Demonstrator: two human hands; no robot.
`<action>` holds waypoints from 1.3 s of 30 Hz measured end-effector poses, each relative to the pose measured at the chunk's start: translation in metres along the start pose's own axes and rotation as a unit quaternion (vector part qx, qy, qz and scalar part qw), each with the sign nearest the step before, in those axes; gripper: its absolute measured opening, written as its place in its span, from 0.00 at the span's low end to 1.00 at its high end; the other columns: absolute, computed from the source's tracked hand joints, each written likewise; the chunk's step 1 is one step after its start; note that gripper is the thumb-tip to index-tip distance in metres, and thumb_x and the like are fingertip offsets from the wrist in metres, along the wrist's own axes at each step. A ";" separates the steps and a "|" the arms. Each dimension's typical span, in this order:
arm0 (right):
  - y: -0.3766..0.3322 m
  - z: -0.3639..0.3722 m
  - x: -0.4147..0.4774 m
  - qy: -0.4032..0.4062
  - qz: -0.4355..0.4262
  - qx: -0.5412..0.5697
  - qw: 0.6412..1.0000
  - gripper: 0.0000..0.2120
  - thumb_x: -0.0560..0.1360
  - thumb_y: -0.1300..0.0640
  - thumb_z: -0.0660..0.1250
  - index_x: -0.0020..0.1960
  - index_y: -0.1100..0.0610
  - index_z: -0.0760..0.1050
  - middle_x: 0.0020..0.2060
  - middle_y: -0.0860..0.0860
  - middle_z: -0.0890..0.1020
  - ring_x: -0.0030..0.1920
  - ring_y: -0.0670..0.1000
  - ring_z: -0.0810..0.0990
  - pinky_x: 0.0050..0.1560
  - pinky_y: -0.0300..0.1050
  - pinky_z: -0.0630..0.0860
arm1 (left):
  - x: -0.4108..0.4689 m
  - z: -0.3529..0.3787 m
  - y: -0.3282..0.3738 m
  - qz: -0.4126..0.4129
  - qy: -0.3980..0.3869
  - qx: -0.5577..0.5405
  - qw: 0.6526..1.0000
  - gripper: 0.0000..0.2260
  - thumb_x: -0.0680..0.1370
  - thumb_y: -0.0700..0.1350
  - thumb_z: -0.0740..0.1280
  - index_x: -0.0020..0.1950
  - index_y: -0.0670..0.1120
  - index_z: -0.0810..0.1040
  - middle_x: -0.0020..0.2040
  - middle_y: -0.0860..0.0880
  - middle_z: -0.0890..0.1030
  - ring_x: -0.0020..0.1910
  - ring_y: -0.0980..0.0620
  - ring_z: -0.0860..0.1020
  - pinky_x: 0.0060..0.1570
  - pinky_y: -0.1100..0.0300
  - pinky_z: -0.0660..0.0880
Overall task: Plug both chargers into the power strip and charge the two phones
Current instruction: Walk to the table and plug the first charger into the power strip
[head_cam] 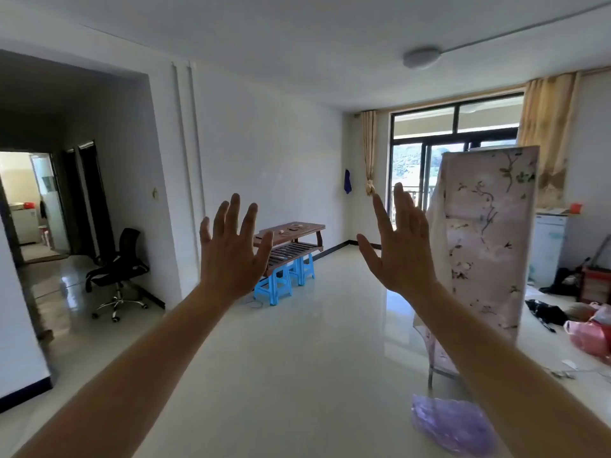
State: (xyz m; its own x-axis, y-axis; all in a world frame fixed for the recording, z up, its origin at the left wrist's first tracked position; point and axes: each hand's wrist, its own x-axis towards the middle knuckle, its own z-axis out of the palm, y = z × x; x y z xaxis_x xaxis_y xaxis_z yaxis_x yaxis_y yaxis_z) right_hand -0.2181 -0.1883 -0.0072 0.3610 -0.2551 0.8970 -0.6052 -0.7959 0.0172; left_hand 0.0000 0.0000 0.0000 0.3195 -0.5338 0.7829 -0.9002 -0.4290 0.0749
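Observation:
Both my arms reach out in front of me, raised at chest height. My left hand [231, 249] is spread wide with nothing in it. My right hand [396, 246] is also spread, fingers up, holding nothing. Between and beyond them, far across the room, stands a low wooden table [294, 231] with a few small items on its top, too small to identify. A thin white cable [254, 304] lies on the floor by the table. No charger, power strip or phone can be made out.
Blue plastic stools [274, 287] sit under the table. A black office chair [117, 269] stands left, a tall floral-covered rack [486, 242] right. A purple plastic bag [453, 424] lies on the glossy tile floor; clutter fills the right corner [588, 325].

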 end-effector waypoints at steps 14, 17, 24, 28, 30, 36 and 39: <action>-0.038 0.347 0.060 -0.127 -0.045 -0.009 0.991 0.37 0.80 0.35 0.50 0.83 0.55 0.50 0.82 0.63 0.47 0.81 0.64 0.46 0.77 0.67 0.54 | 0.101 0.213 -0.176 -0.054 -0.050 0.045 0.996 0.32 0.81 0.61 0.48 0.81 0.45 0.58 0.83 0.39 0.53 0.80 0.38 0.55 0.75 0.34 0.54; -0.036 0.406 0.094 -0.131 -0.064 -0.022 0.989 0.37 0.81 0.34 0.47 0.83 0.53 0.49 0.82 0.62 0.47 0.82 0.63 0.46 0.79 0.65 0.51 | 0.148 0.260 -0.203 -0.058 -0.058 0.034 0.996 0.32 0.81 0.61 0.48 0.81 0.46 0.58 0.83 0.40 0.52 0.81 0.39 0.54 0.75 0.34 0.53; 0.011 0.518 0.160 -0.110 -0.013 -0.024 0.994 0.38 0.80 0.33 0.45 0.83 0.53 0.51 0.82 0.62 0.49 0.82 0.63 0.47 0.79 0.65 0.49 | 0.251 0.380 -0.222 -0.053 -0.055 -0.001 0.997 0.31 0.82 0.61 0.47 0.81 0.46 0.58 0.83 0.41 0.52 0.81 0.40 0.55 0.76 0.35 0.54; 0.053 0.610 0.189 -0.097 0.014 -0.006 0.995 0.38 0.80 0.33 0.47 0.83 0.53 0.50 0.82 0.62 0.48 0.82 0.63 0.47 0.79 0.65 0.50 | 0.302 0.478 -0.231 -0.038 -0.053 -0.008 0.998 0.31 0.81 0.61 0.48 0.81 0.46 0.58 0.83 0.41 0.52 0.81 0.41 0.55 0.76 0.35 0.55; 0.078 0.668 0.201 -0.103 0.029 -0.007 0.994 0.38 0.80 0.34 0.49 0.83 0.53 0.50 0.82 0.62 0.49 0.82 0.63 0.47 0.79 0.65 0.50 | 0.332 0.534 -0.237 -0.036 -0.070 -0.003 0.997 0.32 0.81 0.62 0.47 0.81 0.47 0.58 0.83 0.42 0.52 0.81 0.41 0.55 0.76 0.35 0.54; 0.139 0.837 0.290 -0.139 0.026 -0.003 0.990 0.38 0.80 0.34 0.48 0.83 0.55 0.52 0.82 0.63 0.50 0.81 0.64 0.50 0.78 0.63 0.50 | 0.451 0.661 -0.278 -0.035 -0.118 0.049 0.991 0.31 0.81 0.62 0.46 0.81 0.47 0.59 0.83 0.41 0.53 0.80 0.39 0.57 0.74 0.33 0.57; 0.144 0.913 0.337 -0.155 0.047 0.018 0.987 0.38 0.79 0.35 0.51 0.83 0.55 0.52 0.82 0.62 0.49 0.81 0.63 0.49 0.78 0.62 0.48 | 0.495 0.710 -0.312 -0.043 -0.109 0.058 0.991 0.32 0.81 0.62 0.46 0.80 0.46 0.61 0.82 0.40 0.56 0.79 0.38 0.59 0.73 0.32 0.59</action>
State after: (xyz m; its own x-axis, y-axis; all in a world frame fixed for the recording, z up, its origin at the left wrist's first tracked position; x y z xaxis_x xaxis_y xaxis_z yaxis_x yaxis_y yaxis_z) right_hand 0.4638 -0.8901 -0.1061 0.5075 -0.4789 0.7163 -0.6222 -0.7788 -0.0798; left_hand 0.6494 -0.6477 -0.0746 0.4618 -0.6313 0.6230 -0.8309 -0.5536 0.0549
